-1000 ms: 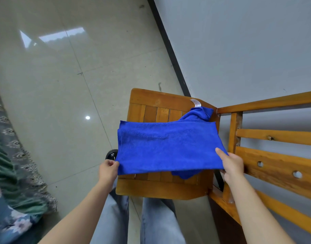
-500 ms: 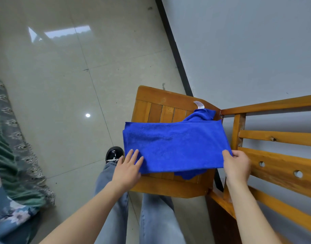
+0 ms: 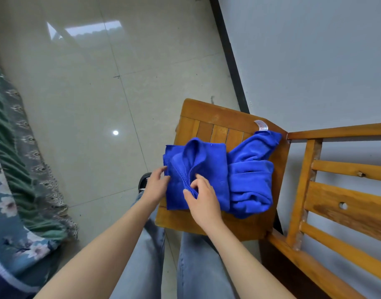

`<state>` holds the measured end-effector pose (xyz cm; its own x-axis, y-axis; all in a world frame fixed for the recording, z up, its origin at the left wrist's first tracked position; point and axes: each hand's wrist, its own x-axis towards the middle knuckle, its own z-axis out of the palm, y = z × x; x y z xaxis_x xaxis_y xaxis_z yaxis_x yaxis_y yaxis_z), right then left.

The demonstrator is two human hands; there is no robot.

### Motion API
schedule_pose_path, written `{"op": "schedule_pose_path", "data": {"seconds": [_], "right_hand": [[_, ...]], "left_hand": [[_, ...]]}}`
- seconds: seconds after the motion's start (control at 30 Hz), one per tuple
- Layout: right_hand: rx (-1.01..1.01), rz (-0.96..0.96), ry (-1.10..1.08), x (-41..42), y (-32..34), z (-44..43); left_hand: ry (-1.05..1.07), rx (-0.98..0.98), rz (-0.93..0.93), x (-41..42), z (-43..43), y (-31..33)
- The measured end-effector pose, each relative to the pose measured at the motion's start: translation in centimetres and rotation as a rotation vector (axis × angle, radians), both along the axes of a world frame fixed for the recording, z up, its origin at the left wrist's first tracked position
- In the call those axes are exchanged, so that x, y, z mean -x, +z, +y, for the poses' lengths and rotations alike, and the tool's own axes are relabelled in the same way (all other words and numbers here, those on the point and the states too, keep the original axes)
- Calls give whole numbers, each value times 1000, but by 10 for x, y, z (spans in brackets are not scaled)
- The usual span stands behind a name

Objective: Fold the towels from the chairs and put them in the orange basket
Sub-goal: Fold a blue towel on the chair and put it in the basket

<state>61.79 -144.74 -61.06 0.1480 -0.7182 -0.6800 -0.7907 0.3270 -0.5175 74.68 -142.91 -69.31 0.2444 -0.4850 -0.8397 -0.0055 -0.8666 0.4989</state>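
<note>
Pale floor tiles (image 3: 98, 83) and a grey wall frame a wooden chair seat (image 3: 206, 121), where the work is under way. Half a second ago the blue towel (image 3: 209, 165) lay as one wide strip across the seat. Now its right end is carried over to the left, so it sits as a narrower, doubled packet on the seat's left half. That move also uncovers a second blue towel (image 3: 250, 182), which lies crumpled just beside it on the right, touching it.

This fold looks nearly made but is loose, with a ridge of cloth bulging up the middle. It likely wants flattening before any further fold. The orange basket is not in view.

The right hand (image 3: 203, 201) reaches in from below, its thumb and forefinger pinched together on the stitched hem near the towel's centre. The left hand (image 3: 156, 186) sits at the towel's left edge, its fingers (image 3: 162, 170) fairly straight and touching the cloth. It seems to steady the towel rather than grip it.
</note>
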Motion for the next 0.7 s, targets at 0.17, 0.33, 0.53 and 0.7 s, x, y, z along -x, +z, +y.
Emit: {"op": "schedule_pose_path", "data": {"seconds": [0.17,0.33,0.53,0.7], "right_hand": [[0,22,36,-5,-7,0],[44,8,168,-10,-8,8],[-133,-3,365,-4,-24,17],[136,191,587,16,-33,21]], "left_hand": [[258,-24,183,-2,-9,6],[282,-52,228,-6,-6,6],[348,-6,220,-9,-17,10],[313,110,96,-7,-25,11]]}}
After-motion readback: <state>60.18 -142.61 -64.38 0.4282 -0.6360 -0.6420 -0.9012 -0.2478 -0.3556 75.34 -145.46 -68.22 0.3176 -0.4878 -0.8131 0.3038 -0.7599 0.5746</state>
